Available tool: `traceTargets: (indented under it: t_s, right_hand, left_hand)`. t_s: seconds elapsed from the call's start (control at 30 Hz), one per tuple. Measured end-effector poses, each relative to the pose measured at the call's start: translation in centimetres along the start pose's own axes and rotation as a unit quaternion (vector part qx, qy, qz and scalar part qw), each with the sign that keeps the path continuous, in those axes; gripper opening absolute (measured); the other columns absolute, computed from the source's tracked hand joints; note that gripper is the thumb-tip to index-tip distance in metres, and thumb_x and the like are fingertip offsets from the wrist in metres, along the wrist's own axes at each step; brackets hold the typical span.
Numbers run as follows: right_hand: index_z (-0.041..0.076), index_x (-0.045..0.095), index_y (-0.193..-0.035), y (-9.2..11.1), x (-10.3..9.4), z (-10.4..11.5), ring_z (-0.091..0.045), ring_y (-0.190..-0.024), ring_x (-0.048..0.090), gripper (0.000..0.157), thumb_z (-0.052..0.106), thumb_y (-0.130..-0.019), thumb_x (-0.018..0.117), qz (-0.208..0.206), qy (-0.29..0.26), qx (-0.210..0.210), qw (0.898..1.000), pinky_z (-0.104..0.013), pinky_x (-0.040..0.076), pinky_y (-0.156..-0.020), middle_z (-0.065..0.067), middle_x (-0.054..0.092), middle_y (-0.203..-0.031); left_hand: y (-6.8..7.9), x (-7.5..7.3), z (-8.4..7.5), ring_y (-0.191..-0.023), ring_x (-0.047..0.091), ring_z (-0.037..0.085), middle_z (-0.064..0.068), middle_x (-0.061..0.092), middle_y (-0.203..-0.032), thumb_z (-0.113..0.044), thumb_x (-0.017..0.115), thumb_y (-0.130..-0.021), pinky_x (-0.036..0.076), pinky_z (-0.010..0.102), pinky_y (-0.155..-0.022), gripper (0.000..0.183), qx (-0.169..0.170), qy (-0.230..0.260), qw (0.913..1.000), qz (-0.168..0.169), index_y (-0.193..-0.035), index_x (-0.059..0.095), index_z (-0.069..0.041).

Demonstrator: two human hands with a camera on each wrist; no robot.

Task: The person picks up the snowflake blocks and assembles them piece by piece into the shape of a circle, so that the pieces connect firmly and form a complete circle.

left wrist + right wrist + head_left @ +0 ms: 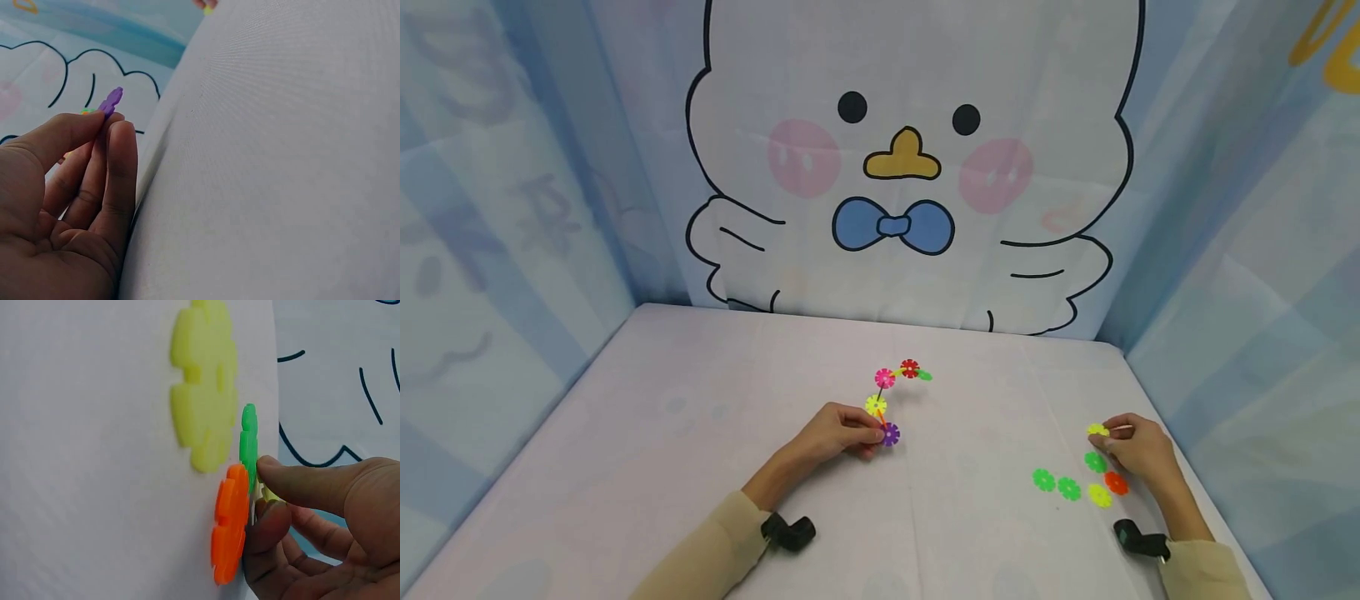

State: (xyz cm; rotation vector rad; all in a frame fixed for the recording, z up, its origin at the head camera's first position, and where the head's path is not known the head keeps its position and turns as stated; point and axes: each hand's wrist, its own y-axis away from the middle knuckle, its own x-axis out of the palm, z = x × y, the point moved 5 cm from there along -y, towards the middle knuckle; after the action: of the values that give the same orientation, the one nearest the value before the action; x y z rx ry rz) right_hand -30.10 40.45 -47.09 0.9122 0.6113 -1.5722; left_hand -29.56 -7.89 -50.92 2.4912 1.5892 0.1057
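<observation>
My left hand pinches a purple snowflake disc between thumb and fingers. This disc is the near end of a chain of interlocked discs: an orange disc edge-on, a yellow disc, a pink disc, a red disc and a green one at the far end. In the left wrist view the purple disc shows edge-on at the fingertips. Over on the right, my right hand pinches a loose yellow disc, mostly hidden behind the fingers in the right wrist view.
Near the right hand lie loose discs: a green one, an orange one and a yellow one. Two more green discs lie left of them. The white tabletop meets printed curtains at the back and sides.
</observation>
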Motion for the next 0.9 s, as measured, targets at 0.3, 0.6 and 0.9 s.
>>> traceTargets:
  t_s: [0.3, 0.6, 0.9]
  right_hand:
    - [-0.014, 0.057, -0.131, 0.0, 0.5, 0.4, -0.011, -0.067, 0.075, 0.039, 0.012, -0.103, 0.068, 0.003, -0.089, 0.006, 0.996, -0.021, 0.062, -0.062, -0.019, 0.075, -0.096]
    - [-0.015, 0.053, -0.137, 1.0, 2.1, 4.3, -0.006, -0.076, 0.078, 0.047, 0.015, -0.104, 0.069, 0.053, -0.203, -0.029, 0.977, -0.024, 0.066, -0.074, 0.002, 0.077, -0.092]
    - [-0.015, 0.062, -0.126, 2.8, 6.7, 10.6, -0.012, -0.080, 0.079, 0.035, 0.005, -0.100, 0.072, 0.110, -0.241, -0.089, 0.960, -0.027, 0.067, -0.076, -0.017, 0.078, -0.102]
  left_hand:
    - [0.0, 0.0, -0.3, -0.075, 0.072, 0.013, 0.006, 0.079, -0.093, -0.016, 0.080, -0.096, 0.066, 0.026, -0.076, 0.023, -0.007, -0.007, 0.9999, -0.008, -0.111, 0.078, 0.001]
    - [-0.1, 0.0, -0.5, -0.075, 0.072, 0.013, 0.004, 0.078, -0.092, -0.017, 0.080, -0.096, 0.066, 0.026, -0.077, 0.024, -0.010, -0.008, 0.9999, -0.007, -0.111, 0.078, 0.001]
    - [0.1, 0.1, -0.1, -0.074, 0.072, 0.013, 0.006, 0.079, -0.092, -0.018, 0.081, -0.095, 0.065, 0.026, -0.077, 0.024, -0.013, -0.007, 0.9998, -0.010, -0.111, 0.078, 0.000]
